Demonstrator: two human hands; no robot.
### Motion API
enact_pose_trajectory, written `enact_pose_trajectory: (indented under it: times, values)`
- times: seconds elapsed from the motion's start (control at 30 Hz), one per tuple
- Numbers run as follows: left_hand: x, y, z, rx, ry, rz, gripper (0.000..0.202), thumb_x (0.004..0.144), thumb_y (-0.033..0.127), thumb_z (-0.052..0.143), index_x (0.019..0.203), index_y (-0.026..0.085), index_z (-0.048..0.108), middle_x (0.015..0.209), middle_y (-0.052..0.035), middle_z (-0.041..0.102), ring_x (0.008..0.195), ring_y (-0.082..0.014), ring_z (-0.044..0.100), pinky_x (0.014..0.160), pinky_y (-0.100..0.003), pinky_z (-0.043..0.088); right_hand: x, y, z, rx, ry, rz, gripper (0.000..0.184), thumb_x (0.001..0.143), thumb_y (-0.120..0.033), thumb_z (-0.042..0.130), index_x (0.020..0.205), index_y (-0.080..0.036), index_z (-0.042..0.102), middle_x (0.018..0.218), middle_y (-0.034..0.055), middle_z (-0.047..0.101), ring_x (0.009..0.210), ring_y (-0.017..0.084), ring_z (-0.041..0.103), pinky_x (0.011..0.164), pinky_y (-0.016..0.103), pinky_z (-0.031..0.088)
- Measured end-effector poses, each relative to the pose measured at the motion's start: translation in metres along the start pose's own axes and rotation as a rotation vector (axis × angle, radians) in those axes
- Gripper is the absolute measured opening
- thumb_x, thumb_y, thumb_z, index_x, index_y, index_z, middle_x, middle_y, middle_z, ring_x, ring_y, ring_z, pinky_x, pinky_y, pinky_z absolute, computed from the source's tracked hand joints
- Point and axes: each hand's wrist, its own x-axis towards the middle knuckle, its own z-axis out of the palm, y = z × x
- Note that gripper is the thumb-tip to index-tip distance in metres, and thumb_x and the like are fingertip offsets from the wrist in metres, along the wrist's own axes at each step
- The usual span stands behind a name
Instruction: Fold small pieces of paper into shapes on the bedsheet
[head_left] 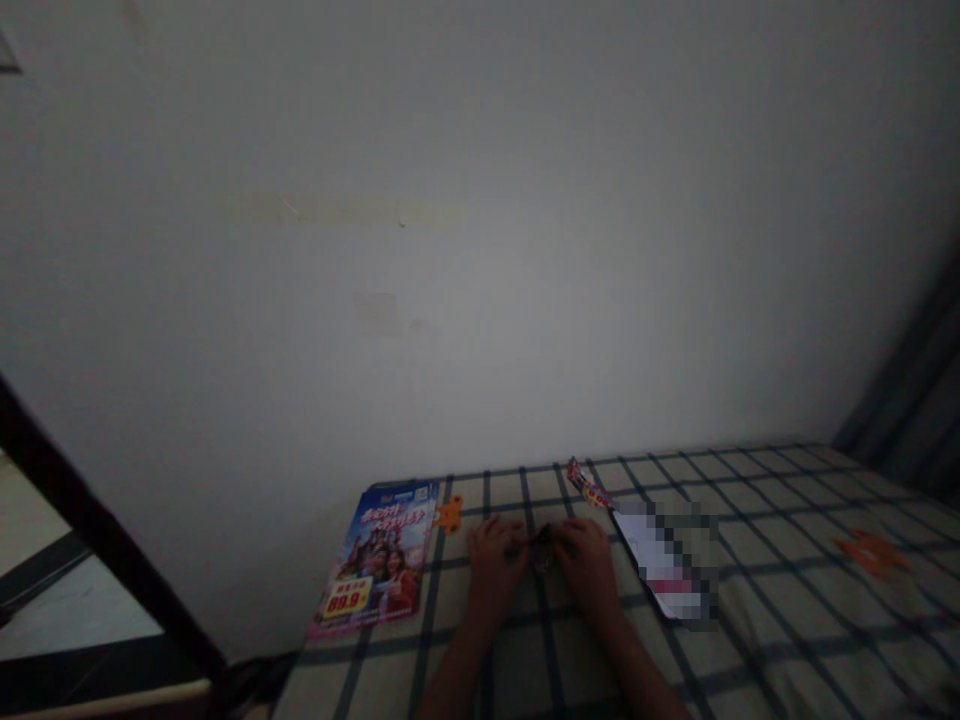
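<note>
My left hand (496,550) and my right hand (585,552) face each other low in the middle of the head view, just above the checked cloth. Between their fingertips they pinch a small dark printed piece (541,550) that looks like folded paper; dim light blurs its details. Both hands are closed, with fingers bent around its two sides. To the left lies a stack of colourful flyers (382,560), flat on the cloth. Beyond my right hand is a narrow folded strip of printed paper (590,485).
A phone-like device (651,555) with a bright, partly pixelated screen lies right of my right hand. The checked cloth (517,640) carries orange figures (448,514). A pale wall (525,330) rises behind, a dark post (112,530) stands left, and a dark curtain (915,390) hangs right.
</note>
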Motion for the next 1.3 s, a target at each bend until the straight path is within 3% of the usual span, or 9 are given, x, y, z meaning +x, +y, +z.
enact_pose_trajectory:
  times: [0.2,0.4,0.57,0.73,0.97,1.07,1.3]
  values:
    - [-0.002,-0.001,0.000,0.056,0.032,-0.010,0.026,0.077,0.017,0.067,0.099,0.028,0.076,0.120,-0.0019,0.072,0.129,-0.0312,0.049,0.115,-0.059,0.024,0.000,0.001,0.000,-0.025,-0.064,-0.058,0.033,0.086,-0.016,0.059,0.110,-0.034,0.074,0.102,0.0025,0.075,0.111,0.026,0.060,0.100,0.043,0.039]
    - [-0.002,0.001,-0.008,0.107,0.010,0.017,0.023,0.080,0.019,0.068,0.097,0.030,0.077,0.123,-0.0013,0.070,0.130,-0.0309,0.047,0.115,-0.058,0.024,-0.002,-0.002,0.000,-0.066,-0.065,-0.109,0.041,0.082,-0.014,0.062,0.115,-0.036,0.071,0.101,0.0016,0.076,0.112,0.027,0.058,0.102,0.046,0.037]
    - [-0.003,0.000,-0.014,0.193,-0.005,0.033,0.019,0.081,0.020,0.068,0.093,0.032,0.077,0.124,-0.0004,0.069,0.132,-0.0319,0.045,0.116,-0.061,0.018,-0.002,-0.002,-0.001,-0.059,-0.088,-0.093,0.040,0.081,-0.014,0.061,0.108,-0.040,0.074,0.102,0.0014,0.075,0.113,0.027,0.057,0.100,0.045,0.040]
    - [-0.002,-0.002,-0.020,0.226,-0.032,0.029,0.011,0.083,0.029,0.069,0.088,0.033,0.078,0.124,0.0006,0.070,0.131,-0.0326,0.045,0.115,-0.061,0.020,-0.001,0.001,-0.003,-0.027,-0.116,-0.103,0.038,0.079,-0.014,0.061,0.102,-0.040,0.076,0.105,0.0010,0.073,0.113,0.026,0.057,0.100,0.043,0.042]
    - [-0.003,0.002,-0.027,0.222,-0.056,0.011,0.012,0.085,0.038,0.066,0.086,0.033,0.077,0.126,0.0009,0.068,0.132,-0.0319,0.045,0.114,-0.063,0.020,-0.001,0.001,-0.003,0.030,-0.076,-0.102,0.018,0.087,-0.030,0.062,0.091,-0.034,0.078,0.098,0.0032,0.072,0.105,0.025,0.059,0.098,0.043,0.043]
    - [-0.002,0.002,-0.025,0.221,-0.065,-0.008,0.020,0.088,0.045,0.063,0.084,0.031,0.077,0.126,0.0006,0.068,0.132,-0.0326,0.045,0.115,-0.066,0.017,-0.001,0.000,-0.002,0.033,-0.073,-0.098,0.015,0.087,-0.031,0.064,0.089,-0.033,0.078,0.096,0.0036,0.071,0.103,0.025,0.060,0.096,0.042,0.044]
    - [-0.001,-0.002,-0.019,0.235,-0.089,-0.014,0.010,0.082,0.039,0.072,0.091,0.036,0.075,0.130,0.0020,0.066,0.134,-0.0335,0.043,0.114,-0.069,0.012,-0.001,0.002,-0.001,0.002,-0.072,-0.085,0.018,0.082,-0.030,0.068,0.097,-0.032,0.076,0.103,0.0046,0.070,0.106,0.026,0.059,0.095,0.041,0.045]
